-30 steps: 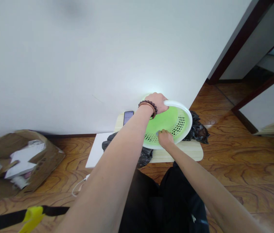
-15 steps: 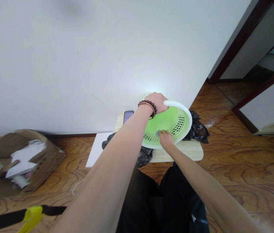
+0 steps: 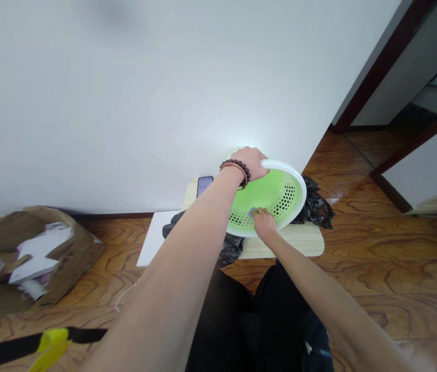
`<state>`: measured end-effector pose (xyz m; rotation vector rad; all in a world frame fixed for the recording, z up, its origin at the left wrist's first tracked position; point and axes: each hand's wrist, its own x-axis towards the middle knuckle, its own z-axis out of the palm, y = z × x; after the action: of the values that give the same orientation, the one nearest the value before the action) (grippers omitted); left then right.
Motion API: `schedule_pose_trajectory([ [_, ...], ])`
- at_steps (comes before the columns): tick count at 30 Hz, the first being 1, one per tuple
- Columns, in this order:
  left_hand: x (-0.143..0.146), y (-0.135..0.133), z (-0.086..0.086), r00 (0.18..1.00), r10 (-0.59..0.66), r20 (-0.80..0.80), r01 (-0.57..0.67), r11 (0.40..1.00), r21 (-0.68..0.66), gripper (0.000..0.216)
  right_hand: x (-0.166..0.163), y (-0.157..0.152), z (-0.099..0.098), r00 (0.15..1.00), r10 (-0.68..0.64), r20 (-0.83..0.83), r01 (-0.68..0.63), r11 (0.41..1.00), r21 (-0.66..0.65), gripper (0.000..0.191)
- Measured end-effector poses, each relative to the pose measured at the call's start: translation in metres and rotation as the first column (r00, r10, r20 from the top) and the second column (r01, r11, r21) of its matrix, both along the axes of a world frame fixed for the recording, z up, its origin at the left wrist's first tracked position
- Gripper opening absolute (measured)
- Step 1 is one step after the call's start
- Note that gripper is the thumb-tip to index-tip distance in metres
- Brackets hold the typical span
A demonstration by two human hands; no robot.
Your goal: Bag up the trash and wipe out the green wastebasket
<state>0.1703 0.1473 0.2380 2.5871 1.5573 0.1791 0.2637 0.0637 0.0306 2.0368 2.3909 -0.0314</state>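
Note:
A green plastic colander [image 3: 265, 187] with a white rim and rows of holes is tilted, its open side toward me. Closed over the rim at its upper left is my left hand [image 3: 250, 163], with beads and a band at the wrist. My right hand [image 3: 265, 224] reaches inside at the lower part of the holed wall. Its fingers are pinched on a small greyish cloth [image 3: 252, 212], mostly hidden by the hand. The colander stands over a pale wooden board [image 3: 303, 240], with black plastic bags [image 3: 315, 205] around it.
A phone [image 3: 204, 184] lies on the board's left end, near the white wall [image 3: 144, 103]. A white panel [image 3: 152, 235] sits beside it. Further left, an open cardboard box [image 3: 75, 248] holds papers and packaging on the wood-look floor [image 3: 377, 248]. A doorway is at the right.

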Motion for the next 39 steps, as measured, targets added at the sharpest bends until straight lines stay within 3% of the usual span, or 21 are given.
schedule_pose_trajectory([
  [21, 0.005, -0.003, -0.001, 0.999, 0.043, 0.014, -0.042, 0.998, -0.044, 0.038, -0.004, -0.005, 0.007, 0.999, 0.024, 0.049, -0.022, 0.998, -0.057, 0.031],
  [24, 0.008, -0.004, -0.002, 0.999, 0.038, 0.019, -0.037, 0.998, -0.056, 0.038, 0.007, 0.0, 0.02, 0.995, 0.069, 0.071, -0.066, 0.996, -0.052, 0.032],
  [29, 0.01, -0.003, -0.002, 1.0, 0.017, 0.006, -0.017, 0.999, -0.042, 0.037, 0.048, 0.023, 0.062, 0.972, 0.182, 0.145, -0.195, 0.978, 0.078, 0.033],
  [32, 0.01, -0.003, -0.002, 1.0, 0.002, 0.008, -0.001, 1.0, -0.022, 0.036, 0.071, 0.032, 0.076, 0.962, 0.193, 0.192, -0.221, 0.966, 0.137, 0.033],
  [35, 0.012, -0.006, -0.003, 1.0, 0.01, 0.015, -0.01, 1.0, -0.015, 0.035, 0.076, 0.025, 0.064, 0.97, 0.123, 0.209, -0.148, 0.983, 0.108, 0.031],
  [39, 0.016, -0.012, -0.007, 1.0, 0.001, 0.01, -0.001, 1.0, -0.009, 0.034, 0.045, -0.004, 0.023, 0.988, 0.015, 0.151, -0.018, 1.0, 0.022, 0.03],
])
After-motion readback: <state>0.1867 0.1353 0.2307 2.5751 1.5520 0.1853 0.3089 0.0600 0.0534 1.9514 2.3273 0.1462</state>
